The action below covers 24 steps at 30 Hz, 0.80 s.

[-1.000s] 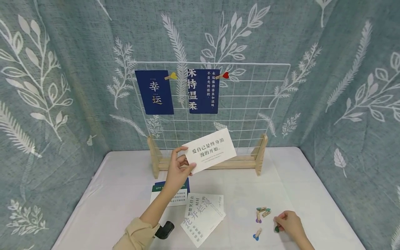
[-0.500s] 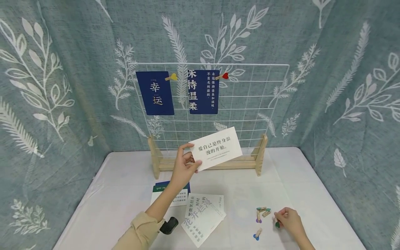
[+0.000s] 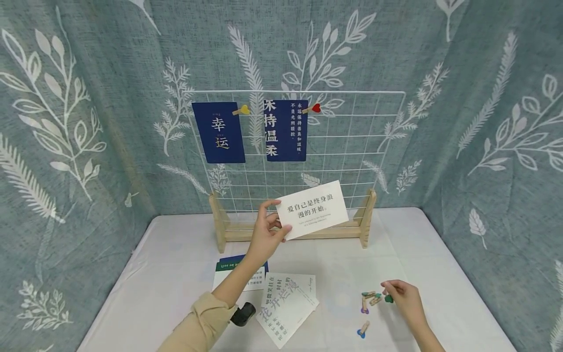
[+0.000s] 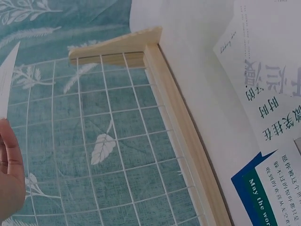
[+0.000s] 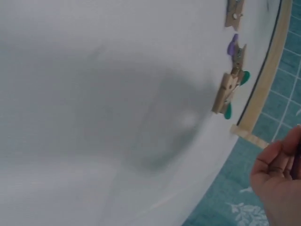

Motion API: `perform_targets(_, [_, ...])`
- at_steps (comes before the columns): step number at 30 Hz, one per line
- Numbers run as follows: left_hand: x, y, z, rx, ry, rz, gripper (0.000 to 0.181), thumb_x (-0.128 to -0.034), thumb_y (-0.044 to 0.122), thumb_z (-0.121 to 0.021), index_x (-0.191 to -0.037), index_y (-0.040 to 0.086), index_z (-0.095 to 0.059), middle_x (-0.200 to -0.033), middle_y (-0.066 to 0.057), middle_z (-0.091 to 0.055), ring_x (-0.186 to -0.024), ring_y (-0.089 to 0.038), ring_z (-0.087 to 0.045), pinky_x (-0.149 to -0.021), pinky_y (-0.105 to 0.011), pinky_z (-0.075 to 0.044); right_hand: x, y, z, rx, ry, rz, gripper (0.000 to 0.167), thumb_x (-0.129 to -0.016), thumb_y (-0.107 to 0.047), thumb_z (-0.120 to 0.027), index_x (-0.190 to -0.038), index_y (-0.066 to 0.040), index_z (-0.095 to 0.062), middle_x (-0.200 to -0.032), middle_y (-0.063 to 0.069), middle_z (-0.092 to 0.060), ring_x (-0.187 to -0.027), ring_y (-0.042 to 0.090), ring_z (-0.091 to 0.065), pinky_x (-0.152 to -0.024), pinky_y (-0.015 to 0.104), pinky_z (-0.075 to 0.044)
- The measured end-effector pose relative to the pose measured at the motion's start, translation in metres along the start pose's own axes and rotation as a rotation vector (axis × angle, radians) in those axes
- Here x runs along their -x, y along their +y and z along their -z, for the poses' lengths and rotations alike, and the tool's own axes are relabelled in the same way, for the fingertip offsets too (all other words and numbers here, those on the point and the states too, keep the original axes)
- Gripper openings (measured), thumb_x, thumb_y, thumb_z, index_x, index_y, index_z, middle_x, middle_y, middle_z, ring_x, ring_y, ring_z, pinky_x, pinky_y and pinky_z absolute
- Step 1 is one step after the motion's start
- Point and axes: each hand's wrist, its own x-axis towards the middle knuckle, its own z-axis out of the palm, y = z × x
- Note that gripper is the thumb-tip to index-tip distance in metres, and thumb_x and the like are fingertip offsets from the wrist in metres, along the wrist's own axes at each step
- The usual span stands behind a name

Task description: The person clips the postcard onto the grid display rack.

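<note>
My left hand (image 3: 268, 232) pinches a white card (image 3: 313, 209) with dark printed characters by its left end, thumb in front. Tilted up at its right end, the card stands before the lower part of a white wire grid rack (image 3: 343, 161). My right hand (image 3: 406, 298) pinches a small wooden clothespin with a green heart (image 3: 389, 298) above the table at the right; the fingers hide most of it. Just left of it lie several clothespins (image 3: 371, 297), and nearer the front is one with a blue heart (image 3: 362, 330).
Two blue cards, one at the left (image 3: 218, 132) and one at the middle (image 3: 286, 131), hang on the rack from clothespins with yellow and red hearts. White cards (image 3: 288, 308) and a green-edged card (image 3: 226, 266) lie on the white table (image 3: 176, 274). Patterned curtains (image 3: 88, 146) surround it.
My left hand has carried the white card a little to the right. My right hand has lifted the green-heart clothespin off the table and moved slightly farther from me.
</note>
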Motion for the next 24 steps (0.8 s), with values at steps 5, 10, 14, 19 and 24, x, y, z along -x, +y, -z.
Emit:
perform_targets(5, [0.000, -0.001, -0.005, 0.011, -0.028, 0.002, 0.059, -0.0843, -0.011, -0.060, -0.133, 0.005, -0.031, -0.104, -0.030, -0.063, -0.069, -0.004, -0.055, -0.052, -0.018, -0.049, -0.002, -0.015, -0.001, -0.117, 0.020, 0.035, 0.021, -0.095, -0.007, -0.054, -0.098, 0.013, -0.060, -0.075, 0.005, -0.069, -0.061, -0.001, -0.058, -0.061, 0.015, -0.052])
perform_targets(10, [-0.002, 0.000, -0.008, 0.011, -0.041, -0.005, 0.059, -0.0861, -0.009, -0.060, -0.135, 0.006, -0.031, -0.106, -0.028, -0.063, -0.069, -0.005, -0.054, -0.052, -0.019, -0.049, -0.004, -0.036, 0.004, -0.292, -0.004, 0.147, 0.024, -0.101, -0.015, -0.043, -0.097, 0.008, -0.048, -0.071, -0.014, -0.069, -0.057, 0.003, -0.060, -0.057, 0.018, -0.052])
perform_targets(14, [-0.005, 0.002, -0.009, 0.014, -0.044, -0.002, 0.059, -0.0861, -0.008, -0.060, -0.135, 0.006, -0.031, -0.106, -0.029, -0.062, -0.069, -0.004, -0.054, -0.052, -0.019, -0.049, -0.008, -0.053, 0.009, -0.406, -0.049, 0.272, 0.019, -0.103, -0.017, -0.033, -0.096, -0.001, -0.041, -0.071, -0.016, -0.069, -0.056, 0.005, -0.062, -0.054, 0.018, -0.050])
perform_targets(19, [-0.009, 0.006, -0.010, 0.010, -0.046, -0.033, 0.059, -0.0856, -0.009, -0.060, -0.135, 0.005, -0.031, -0.103, -0.030, -0.062, -0.069, -0.004, -0.055, -0.052, -0.017, -0.049, -0.013, -0.072, 0.013, -0.449, -0.061, 0.269, 0.016, -0.102, -0.017, -0.040, -0.097, -0.002, -0.042, -0.063, -0.009, -0.064, -0.050, 0.005, -0.059, -0.051, 0.018, -0.051])
perform_targets(24, [-0.014, 0.008, -0.012, 0.011, -0.041, -0.074, 0.052, -0.0854, -0.010, -0.059, -0.129, 0.002, -0.034, -0.105, -0.031, -0.062, -0.069, -0.005, -0.053, -0.052, -0.017, -0.049, -0.016, -0.086, 0.014, -0.428, -0.072, 0.248, 0.013, -0.099, -0.016, -0.049, -0.099, -0.004, -0.049, -0.060, -0.008, -0.061, -0.048, 0.005, -0.057, -0.051, 0.018, -0.051])
